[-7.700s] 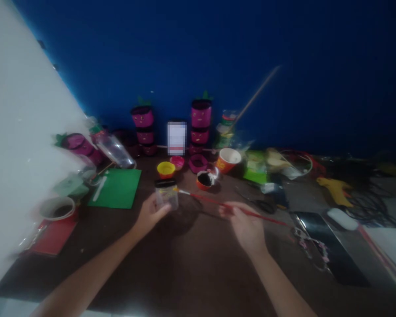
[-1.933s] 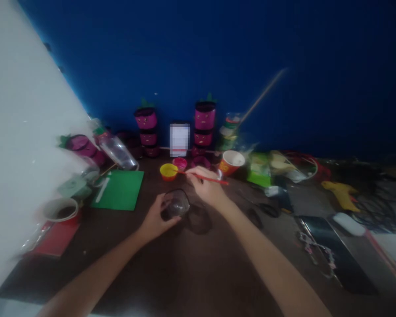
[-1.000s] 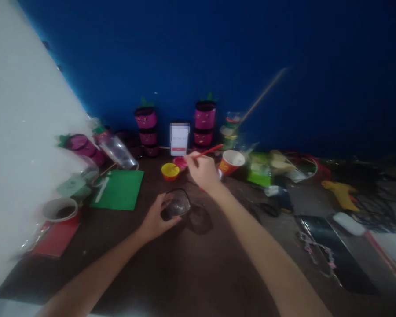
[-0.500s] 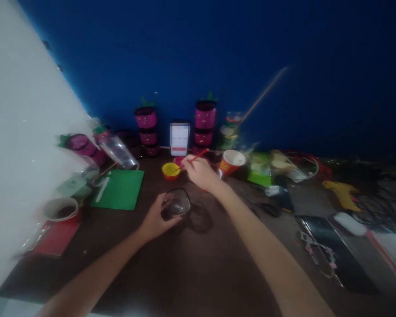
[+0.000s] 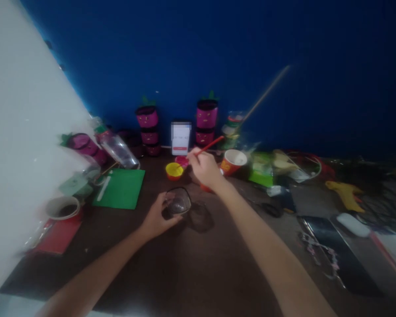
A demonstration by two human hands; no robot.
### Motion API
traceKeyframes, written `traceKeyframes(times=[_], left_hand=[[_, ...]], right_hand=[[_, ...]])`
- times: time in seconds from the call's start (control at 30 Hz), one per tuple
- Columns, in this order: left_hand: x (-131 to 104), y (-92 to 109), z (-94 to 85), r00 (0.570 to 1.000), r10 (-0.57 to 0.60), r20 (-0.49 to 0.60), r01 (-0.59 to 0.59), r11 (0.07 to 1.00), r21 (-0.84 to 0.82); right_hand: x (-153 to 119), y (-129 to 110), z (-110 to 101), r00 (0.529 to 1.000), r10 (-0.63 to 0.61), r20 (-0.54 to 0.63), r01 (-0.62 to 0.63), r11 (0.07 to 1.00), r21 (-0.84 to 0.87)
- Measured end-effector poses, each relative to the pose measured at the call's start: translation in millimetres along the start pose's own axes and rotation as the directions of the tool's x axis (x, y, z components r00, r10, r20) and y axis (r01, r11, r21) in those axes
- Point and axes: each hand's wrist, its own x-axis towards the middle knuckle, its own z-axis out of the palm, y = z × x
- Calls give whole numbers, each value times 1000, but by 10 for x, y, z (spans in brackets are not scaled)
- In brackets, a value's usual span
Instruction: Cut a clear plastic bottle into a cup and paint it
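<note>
My left hand [image 5: 161,218] is wrapped around a small clear cup [image 5: 179,203] with a dark rim, tilted above the dark table. Between the fingers of my right hand [image 5: 204,167] is a thin red paintbrush [image 5: 213,144], its handle pointing up to the right. The brush's tip end reaches the small bowl of yellow paint [image 5: 174,171]; whether it touches the paint is hard to make out. Just behind that bowl lies a pink pot [image 5: 182,161], partly hidden by my right hand.
A red paper cup [image 5: 229,167] stands right of my right hand. Green paper [image 5: 120,189], a bottle [image 5: 120,149] and another cup [image 5: 62,209] are at left. Behind stand a lit phone [image 5: 181,140] and purple figures [image 5: 147,127]. A dark phone [image 5: 339,251] and yellow glue gun [image 5: 346,193] lie right.
My right hand has shifted slightly right and the brush handle now points more steeply upward. My left hand keeps its hold on the clear cup.
</note>
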Motion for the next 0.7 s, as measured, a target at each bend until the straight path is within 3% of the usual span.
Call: traceKeyframes(times=[0.1, 0.23, 0.4, 0.53, 0.63, 0.7], left_hand=[[0, 3, 1, 1000, -14, -5, 14, 1000, 15], [1, -2, 1, 1000, -9, -12, 9, 1000, 17], [-3, -8, 2, 1000, -13, -10, 13, 1000, -1], [-9, -17, 2, 1000, -12, -17, 11, 1000, -23], [-12, -25, -1, 1000, -7, -16, 6, 998, -55], [-13, -28, 1, 1000, -12, -16, 11, 997, -78]], right_hand=[[-7, -3, -7, 998, -38, 56, 38, 999, 0], [-29, 16, -46, 997, 7, -80, -7, 1000, 4], [-97, 68, -74, 1000, -3, 28, 3, 1000, 9], [-143, 101, -87, 996, 27, -88, -24, 999, 31], [-168, 108, -91, 1000, 2, -24, -2, 1000, 31], [-195, 120, -100, 999, 21, -43, -19, 998, 53]])
